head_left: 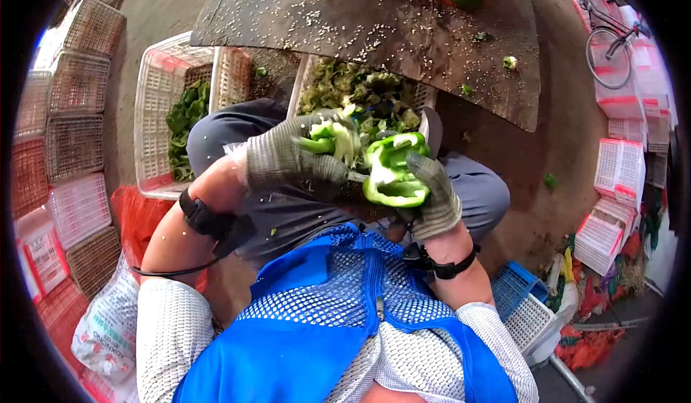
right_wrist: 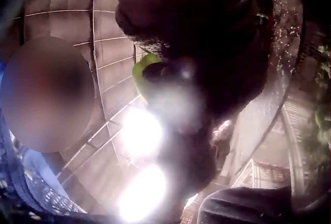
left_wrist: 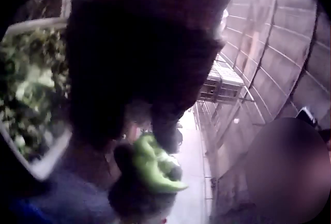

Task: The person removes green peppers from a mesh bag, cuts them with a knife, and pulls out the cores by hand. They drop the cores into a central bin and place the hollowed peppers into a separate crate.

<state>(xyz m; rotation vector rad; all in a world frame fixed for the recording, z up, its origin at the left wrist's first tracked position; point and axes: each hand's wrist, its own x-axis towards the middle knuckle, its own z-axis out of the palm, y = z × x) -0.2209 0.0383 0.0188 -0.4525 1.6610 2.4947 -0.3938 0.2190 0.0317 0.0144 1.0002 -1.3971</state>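
Observation:
In the head view, both hands wear grey knit gloves and meet above the lap. My left hand (head_left: 284, 155) grips a pepper core (head_left: 338, 138), its green stem and pale seedy inside showing. A short, pale, blade-like tip (head_left: 356, 176) juts out beyond the left fingers toward the pepper; any handle is hidden by the glove. My right hand (head_left: 437, 201) holds a hollowed green bell pepper (head_left: 396, 196), its open side facing the left hand and the thumb over its wall. Green pepper (left_wrist: 150, 169) also shows between dark fingers in the left wrist view. The right wrist view is dark and glaring.
A crate (head_left: 296, 90) of pepper trimmings stands beyond the knees, with another white crate (head_left: 162, 108) of green pieces to its left. Above them lies a seed-strewn board (head_left: 403, 36). Stacked crates (head_left: 75, 83) line the left side; a bicycle (head_left: 608, 57) stands far right.

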